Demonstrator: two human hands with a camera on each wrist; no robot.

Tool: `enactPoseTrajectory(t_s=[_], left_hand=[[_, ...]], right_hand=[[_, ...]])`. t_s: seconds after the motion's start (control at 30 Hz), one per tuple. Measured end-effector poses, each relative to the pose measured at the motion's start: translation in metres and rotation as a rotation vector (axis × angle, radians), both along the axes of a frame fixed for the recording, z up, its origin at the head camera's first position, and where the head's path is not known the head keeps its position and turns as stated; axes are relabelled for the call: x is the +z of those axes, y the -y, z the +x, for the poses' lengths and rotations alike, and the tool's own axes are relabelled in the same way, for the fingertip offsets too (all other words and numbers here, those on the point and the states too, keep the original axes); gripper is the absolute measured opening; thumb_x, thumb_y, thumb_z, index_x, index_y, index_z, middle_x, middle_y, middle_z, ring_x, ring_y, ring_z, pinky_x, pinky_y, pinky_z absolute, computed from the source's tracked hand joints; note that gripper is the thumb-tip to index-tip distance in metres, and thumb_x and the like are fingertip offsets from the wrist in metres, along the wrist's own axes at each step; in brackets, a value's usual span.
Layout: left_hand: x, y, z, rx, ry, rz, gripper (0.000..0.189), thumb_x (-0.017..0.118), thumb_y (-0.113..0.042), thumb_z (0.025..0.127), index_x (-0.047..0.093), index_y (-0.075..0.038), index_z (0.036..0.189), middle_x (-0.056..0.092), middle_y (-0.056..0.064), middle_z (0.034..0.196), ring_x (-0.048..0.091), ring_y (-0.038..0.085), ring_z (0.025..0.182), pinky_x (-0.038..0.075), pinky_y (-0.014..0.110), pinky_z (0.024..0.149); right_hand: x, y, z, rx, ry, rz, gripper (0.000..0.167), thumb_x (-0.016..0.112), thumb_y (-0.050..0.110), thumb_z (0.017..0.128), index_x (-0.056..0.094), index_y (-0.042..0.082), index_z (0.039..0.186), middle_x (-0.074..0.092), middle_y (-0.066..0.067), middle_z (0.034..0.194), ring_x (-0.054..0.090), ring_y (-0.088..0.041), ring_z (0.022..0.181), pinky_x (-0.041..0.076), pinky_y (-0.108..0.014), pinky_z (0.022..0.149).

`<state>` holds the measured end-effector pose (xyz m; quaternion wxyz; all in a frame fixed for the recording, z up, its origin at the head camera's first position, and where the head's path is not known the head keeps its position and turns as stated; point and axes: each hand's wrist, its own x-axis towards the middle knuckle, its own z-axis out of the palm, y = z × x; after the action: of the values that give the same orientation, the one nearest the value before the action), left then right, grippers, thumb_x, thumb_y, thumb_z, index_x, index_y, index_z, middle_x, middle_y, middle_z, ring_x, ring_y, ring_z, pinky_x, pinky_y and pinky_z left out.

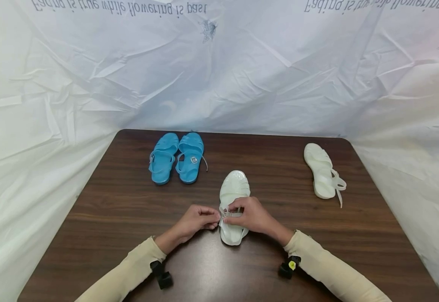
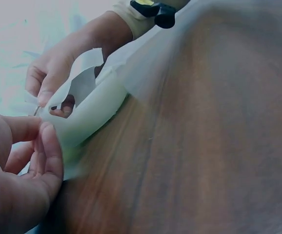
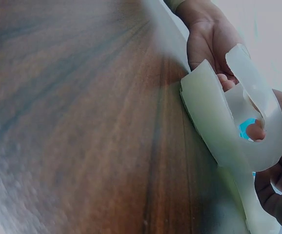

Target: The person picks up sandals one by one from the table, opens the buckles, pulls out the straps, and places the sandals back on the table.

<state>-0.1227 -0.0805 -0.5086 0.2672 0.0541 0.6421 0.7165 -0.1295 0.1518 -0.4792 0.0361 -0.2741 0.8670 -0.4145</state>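
High head view facing forward-down, close wrist views from opposite sides, sharing nearer white sandal [image 1: 235, 191]

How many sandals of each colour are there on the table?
Blue sandals: 2
White sandals: 2
Total: 4 sandals

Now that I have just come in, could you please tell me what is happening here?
Someone is handling a white sandal on the table. The right hand and left hand both pinch at its strap. Two blue sandals sit beyond, to the left; the other white one lies to the right.
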Motion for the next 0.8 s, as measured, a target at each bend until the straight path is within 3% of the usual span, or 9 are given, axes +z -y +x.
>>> enactPoseTrajectory(t_s=[0.27, 0.4, 0.53, 0.8], left_hand=[[0.0004, -0.0029, 0.0046, 0.009, 0.009, 0.045, 0.024, 0.067, -0.006, 0.098, 0.069, 0.014, 0.112, 0.072, 0.001, 0.088, 0.066, 0.007, 0.079, 0.056, 0.02, 0.072], [-0.0013, -0.0032, 0.0034, 0.006, -0.023, 0.031, 0.026, 0.067, -0.007, 0.098, 0.069, 0.014, 0.113, 0.072, 0.002, 0.091, 0.066, 0.007, 0.082, 0.056, 0.021, 0.072], [-0.0033, -0.004, 0.0013, -0.002, -0.06, 0.003, 0.028, 0.068, -0.008, 0.098, 0.069, 0.014, 0.116, 0.072, 0.003, 0.091, 0.067, 0.008, 0.083, 0.057, 0.021, 0.073], [-0.003, -0.0046, 0.0022, 0.017, -0.022, 0.003, 0.026, 0.067, -0.001, 0.097, 0.066, 0.018, 0.116, 0.073, 0.004, 0.088, 0.068, 0.008, 0.077, 0.057, 0.021, 0.069]], right_hand=[[-0.0008, -0.0004, -0.0006, 0.02, -0.042, 0.003, 0.016, 0.089, 0.026, 0.081, 0.078, 0.015, 0.086, 0.071, 0.01, 0.084, 0.059, -0.002, 0.072, 0.05, -0.021, 0.063], [-0.0019, -0.0011, -0.0013, 0.05, -0.072, 0.006, 0.015, 0.088, 0.027, 0.082, 0.076, 0.018, 0.081, 0.068, 0.012, 0.079, 0.055, -0.001, 0.067, 0.047, -0.019, 0.059], [-0.0012, -0.0016, -0.0004, 0.036, -0.057, 0.005, 0.013, 0.088, 0.026, 0.082, 0.079, 0.018, 0.085, 0.071, 0.013, 0.083, 0.057, 0.0, 0.07, 0.049, -0.02, 0.061], [0.0044, 0.0025, 0.0008, 0.055, -0.09, 0.049, 0.017, 0.088, 0.027, 0.083, 0.08, 0.014, 0.089, 0.072, 0.01, 0.085, 0.059, -0.004, 0.075, 0.051, -0.021, 0.065]])
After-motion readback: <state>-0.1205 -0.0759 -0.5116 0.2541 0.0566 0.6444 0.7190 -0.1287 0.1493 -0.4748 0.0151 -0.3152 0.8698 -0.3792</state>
